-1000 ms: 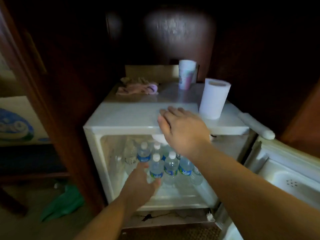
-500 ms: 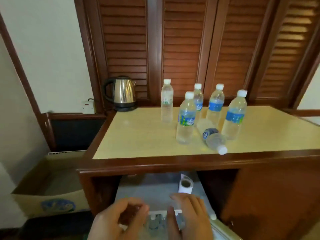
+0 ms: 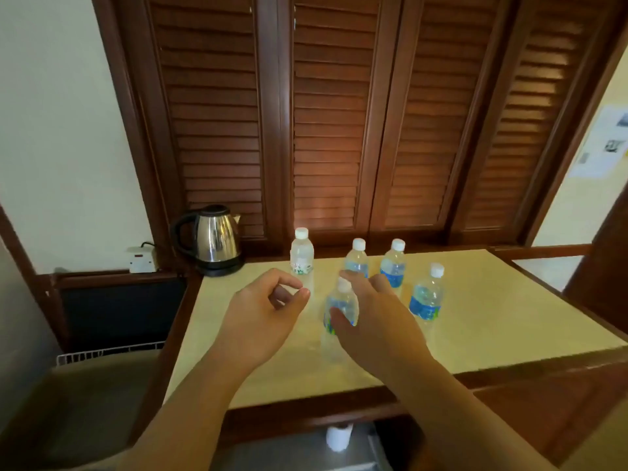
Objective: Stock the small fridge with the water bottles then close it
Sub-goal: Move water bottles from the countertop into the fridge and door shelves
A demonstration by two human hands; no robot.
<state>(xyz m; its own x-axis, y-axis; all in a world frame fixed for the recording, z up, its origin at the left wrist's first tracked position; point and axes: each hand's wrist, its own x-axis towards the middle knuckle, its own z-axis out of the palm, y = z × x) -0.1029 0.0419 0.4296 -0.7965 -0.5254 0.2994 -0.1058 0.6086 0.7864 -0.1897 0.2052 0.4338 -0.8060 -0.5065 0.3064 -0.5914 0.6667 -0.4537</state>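
I see five clear plastic water bottles with white caps upright on the pale yellow wood-framed desk [image 3: 475,317]. My right hand [image 3: 377,321] is at the nearest blue-labelled bottle [image 3: 341,311], thumb across its label and fingers [image 3: 353,277] around its far side, gripping it. My left hand [image 3: 258,317] hovers just beside it, fingers loosely curled and narrow, holding nothing. The green-labelled bottle [image 3: 301,252] stands just beyond the left hand; three other blue-labelled bottles [image 3: 393,266] stand behind and right. A steel electric kettle [image 3: 214,239] sits at the desk's back left corner. Below the desk edge only the grey top of the small fridge [image 3: 306,450] shows.
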